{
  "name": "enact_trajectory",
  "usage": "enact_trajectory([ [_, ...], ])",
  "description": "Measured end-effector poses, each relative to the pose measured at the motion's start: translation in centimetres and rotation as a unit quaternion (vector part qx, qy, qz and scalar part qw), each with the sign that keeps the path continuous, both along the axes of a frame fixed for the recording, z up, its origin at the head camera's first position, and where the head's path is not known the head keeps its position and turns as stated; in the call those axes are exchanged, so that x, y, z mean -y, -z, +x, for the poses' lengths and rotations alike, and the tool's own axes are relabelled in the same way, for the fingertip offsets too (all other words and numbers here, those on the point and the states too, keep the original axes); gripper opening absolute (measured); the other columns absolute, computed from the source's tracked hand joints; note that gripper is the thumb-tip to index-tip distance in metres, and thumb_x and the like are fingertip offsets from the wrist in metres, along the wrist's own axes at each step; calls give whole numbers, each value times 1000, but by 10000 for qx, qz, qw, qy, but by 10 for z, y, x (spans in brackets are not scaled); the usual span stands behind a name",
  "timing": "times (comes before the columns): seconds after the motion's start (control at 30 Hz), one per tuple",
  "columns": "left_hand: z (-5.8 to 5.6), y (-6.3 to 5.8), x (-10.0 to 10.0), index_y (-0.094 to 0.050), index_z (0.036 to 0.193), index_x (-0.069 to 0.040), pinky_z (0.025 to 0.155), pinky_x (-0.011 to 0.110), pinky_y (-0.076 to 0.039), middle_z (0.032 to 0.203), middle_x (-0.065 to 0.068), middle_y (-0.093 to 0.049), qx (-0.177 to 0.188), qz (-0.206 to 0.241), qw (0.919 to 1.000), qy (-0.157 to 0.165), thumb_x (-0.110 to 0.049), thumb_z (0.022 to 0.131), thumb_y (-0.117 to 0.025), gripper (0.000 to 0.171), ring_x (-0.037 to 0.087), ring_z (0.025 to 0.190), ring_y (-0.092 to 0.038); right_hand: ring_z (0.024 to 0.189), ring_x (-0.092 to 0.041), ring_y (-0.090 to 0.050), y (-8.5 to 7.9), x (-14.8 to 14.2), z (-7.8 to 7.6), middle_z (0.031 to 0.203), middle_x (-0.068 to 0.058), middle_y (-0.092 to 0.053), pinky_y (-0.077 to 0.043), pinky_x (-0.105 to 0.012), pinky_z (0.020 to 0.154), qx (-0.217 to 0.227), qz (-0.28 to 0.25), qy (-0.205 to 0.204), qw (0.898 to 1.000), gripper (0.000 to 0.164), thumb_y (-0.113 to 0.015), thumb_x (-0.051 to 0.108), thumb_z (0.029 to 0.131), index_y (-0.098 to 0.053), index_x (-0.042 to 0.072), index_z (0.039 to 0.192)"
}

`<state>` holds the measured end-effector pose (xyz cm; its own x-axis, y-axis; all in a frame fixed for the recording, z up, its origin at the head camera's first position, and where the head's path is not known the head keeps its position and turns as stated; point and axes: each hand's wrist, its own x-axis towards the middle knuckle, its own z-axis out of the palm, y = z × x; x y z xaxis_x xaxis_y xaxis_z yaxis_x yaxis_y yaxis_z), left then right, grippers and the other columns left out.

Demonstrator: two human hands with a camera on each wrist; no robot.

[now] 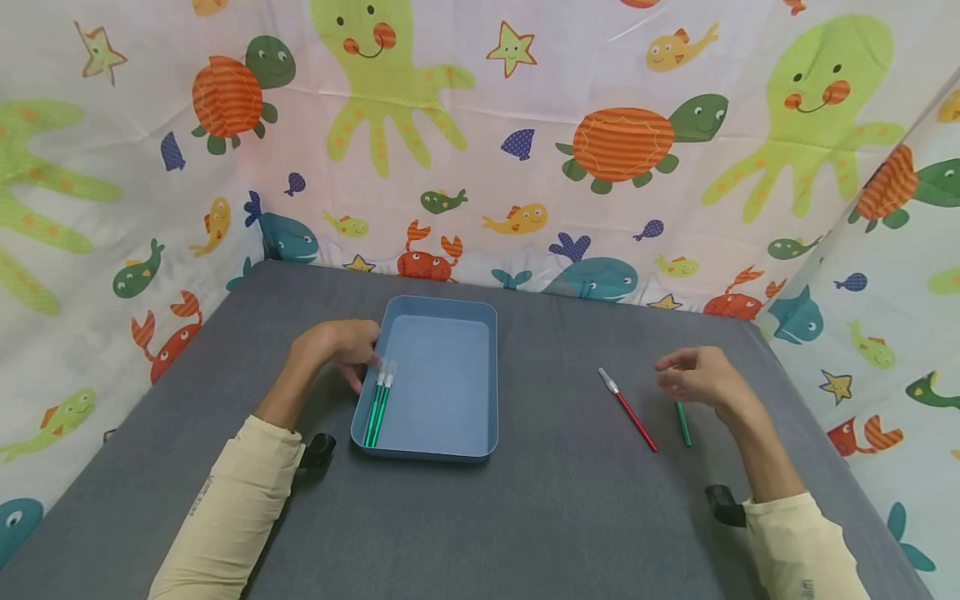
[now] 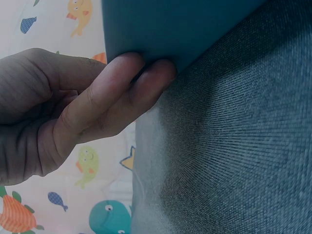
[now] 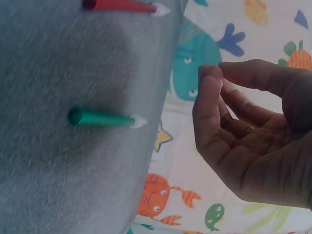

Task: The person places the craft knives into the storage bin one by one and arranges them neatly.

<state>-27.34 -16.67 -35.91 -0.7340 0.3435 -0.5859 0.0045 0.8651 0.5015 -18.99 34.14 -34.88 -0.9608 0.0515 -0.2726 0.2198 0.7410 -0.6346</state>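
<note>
My left hand (image 1: pixel 341 346) grips the left wall of a shallow blue tray (image 1: pixel 457 375), two fingertips against its outer side in the left wrist view. Inside, along that wall, lie two slim green pen-like tools (image 1: pixel 380 408) with whitish, clear-looking tips. Over the table at the right, my right hand (image 1: pixel 697 377) hovers with bent fingers, thumb close to the fingertips and nothing held. Below it lies another green pen-like tool (image 1: pixel 684 425), its far end hidden by the hand in the head view. A red pen-like tool (image 1: pixel 636 418) with a pale tip lies to its left.
The grey table (image 1: pixel 555 517) carries the tray left of centre and the loose tools on the right. A curtain (image 1: pixel 465 183) printed with sea animals stands behind and along both sides. A small dark device (image 1: pixel 318 450) sits by each wrist.
</note>
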Motion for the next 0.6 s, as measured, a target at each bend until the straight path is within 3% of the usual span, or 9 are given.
enact_trajectory([
  [0.17, -1, 1, 0, -44, 142, 10, 77, 35, -68, 123, 25, -59, 27, -9, 10000, -4, -10, 107, -58, 43, 21, 80, -77, 95, -24, -71, 4, -10, 1, 120, -31, -71, -67, -29, 78, 159, 38, 93, 9998, 42, -62, 15, 103, -60, -14, 132],
  [0.3, -2, 0, 0, -45, 140, 10, 76, 34, -68, 123, 25, -59, 20, -26, 10000, -5, -10, 107, -59, 42, 21, 80, -77, 90, -21, -68, 10, -19, -1, 122, -32, -67, -66, -28, 76, 325, 143, 189, 9992, 42, -63, 15, 102, -60, -15, 132],
  [0.6, -1, 0, 1, -43, 143, 10, 75, 34, -68, 127, 27, -58, -22, -24, 10000, 0, -10, 107, -58, 44, 21, 77, -78, 84, -24, -64, 23, -29, -3, 101, -23, -69, -54, -29, 65, 413, 880, 397, 9945, 34, -65, 11, 96, -66, -13, 119],
])
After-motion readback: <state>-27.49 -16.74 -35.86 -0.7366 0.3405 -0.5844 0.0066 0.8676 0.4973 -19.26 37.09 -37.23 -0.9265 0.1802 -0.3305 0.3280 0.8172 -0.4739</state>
